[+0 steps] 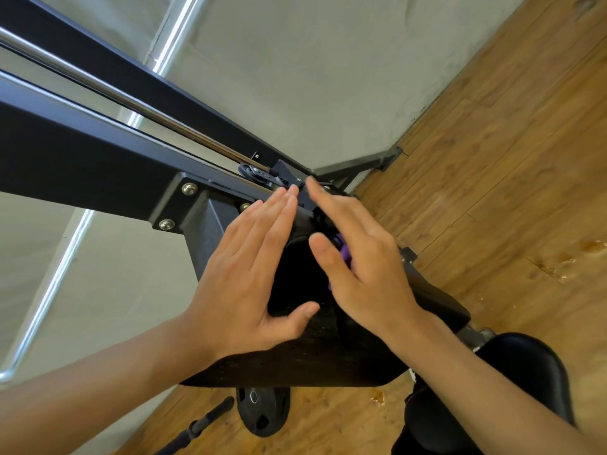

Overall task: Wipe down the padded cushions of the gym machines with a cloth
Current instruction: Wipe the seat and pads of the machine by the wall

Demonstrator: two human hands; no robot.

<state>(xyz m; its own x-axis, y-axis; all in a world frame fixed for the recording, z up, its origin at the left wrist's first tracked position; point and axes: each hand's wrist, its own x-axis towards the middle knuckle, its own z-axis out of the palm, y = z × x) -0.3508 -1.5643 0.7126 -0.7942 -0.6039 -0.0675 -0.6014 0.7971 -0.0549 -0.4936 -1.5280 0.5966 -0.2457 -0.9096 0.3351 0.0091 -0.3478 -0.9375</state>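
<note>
- The right hand lies flat with its fingers straight and slightly spread. It covers a purple cloth on the right side of the black cushion, so only slivers of cloth show.
- The left hand is also spread flat with its fingers together, and it rests on the cushion's left side, apparently steadying it.
- Wiping seems under way near the cushion's upper end, by the machine frame.
- Nothing on the surface shows which parts are done, and the cushion's lower stretch probably remains.
- Below and to the right of the cushion, a second pad likely still awaits wiping.
</note>
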